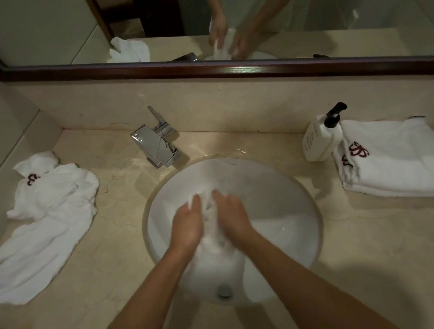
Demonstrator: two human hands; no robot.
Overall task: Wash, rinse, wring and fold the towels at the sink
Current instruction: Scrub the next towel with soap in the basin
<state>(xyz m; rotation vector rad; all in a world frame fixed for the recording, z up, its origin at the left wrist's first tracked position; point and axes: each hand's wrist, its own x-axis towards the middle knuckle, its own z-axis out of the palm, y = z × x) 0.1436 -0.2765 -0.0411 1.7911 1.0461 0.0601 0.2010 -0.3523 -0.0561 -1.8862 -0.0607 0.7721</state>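
- Sink [275,175]: a round white basin set into a beige marble counter [120,268]; the drain [224,291] lies at its near side.
- Wet towel [213,239]: a white bunched cloth inside the basin, held between the two hands above the bowl's middle.
- Left hand [186,224]: palm turned inward and pressed against the left side of the wet towel, fingers close together and laid along the cloth.
- Right hand [231,214]: pressed against the right side of the same towel, fingers close together and curled into its upper folds.
- Crumpled towels [47,217]: white, with a dark red emblem, lying loose on the counter left of the sink.
- Folded towels [400,159]: a neat white stack with red emblems on the counter to the right.
- Pump bottle [322,139]: cream body, black pump, touching the folded stack's left edge.
- Faucet [155,143]: chrome, behind the basin at left.
- Mirror [200,21]: dark-framed, reflecting both hands and the cloth.
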